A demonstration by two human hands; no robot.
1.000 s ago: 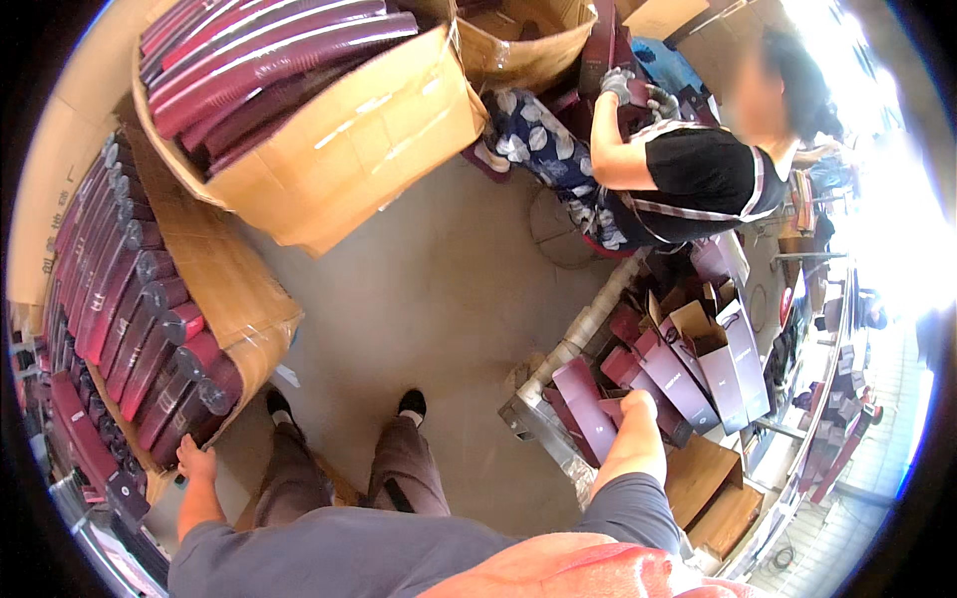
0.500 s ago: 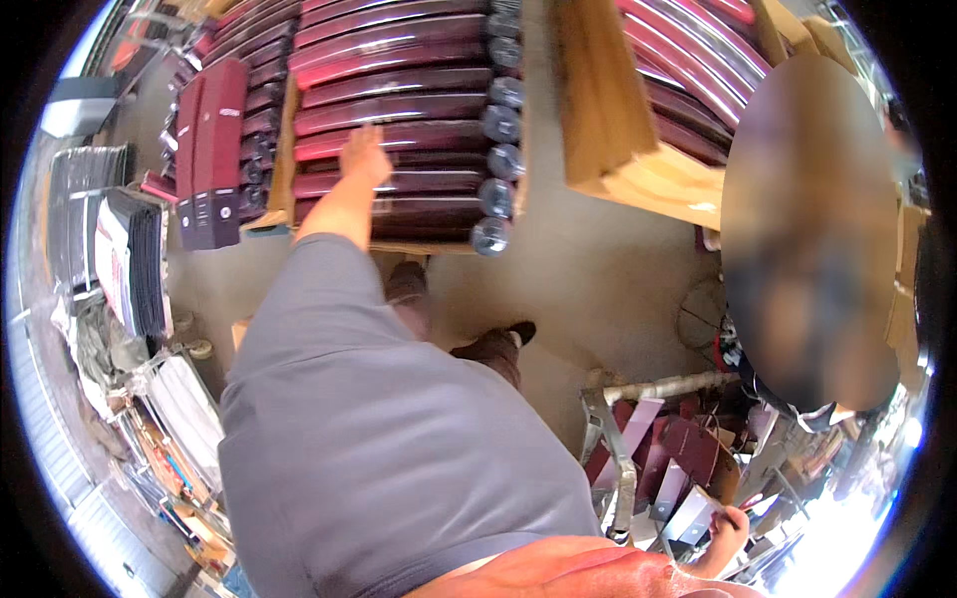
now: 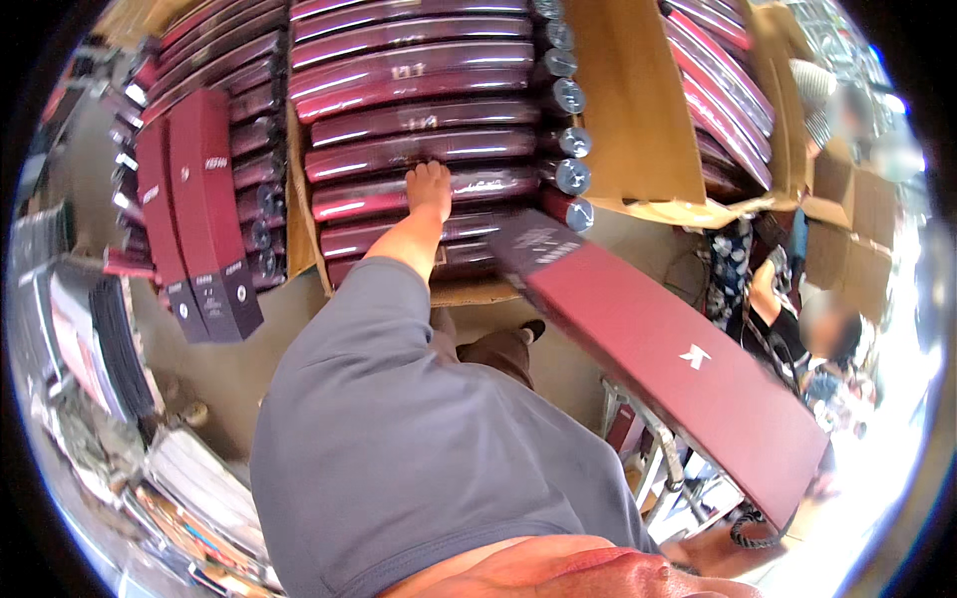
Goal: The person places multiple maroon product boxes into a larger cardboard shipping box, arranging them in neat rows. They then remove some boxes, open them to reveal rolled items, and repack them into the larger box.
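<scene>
My left hand (image 3: 429, 189) reaches forward and rests on one of several long dark-maroon tubes (image 3: 419, 149) with shiny surfaces and pale round ends. Its fingers lie over the tube without closing around it. The tubes are stacked in rows in a cardboard carton (image 3: 469, 293). At the lower right, a long maroon box (image 3: 658, 349) with a dark end and a white mark slants up from my right hand (image 3: 783, 536). Glare and the box mostly hide those fingers. A dark cord loop (image 3: 753, 533) hangs at the box's near end, and its far end overlaps the carton's near right corner.
Two maroon boxes (image 3: 204, 214) lean on another tube stack at left. A second open carton (image 3: 638, 100) of tubes stands at right. A metal cart (image 3: 670, 458) lies beneath the held box. Another person's arm (image 3: 766, 294) shows at right. Folded stacks (image 3: 120, 344) line the left side.
The long maroon box has come into view from the lower right, over the cart. The view has shifted, and my left hand has moved to the right along the tubes.
</scene>
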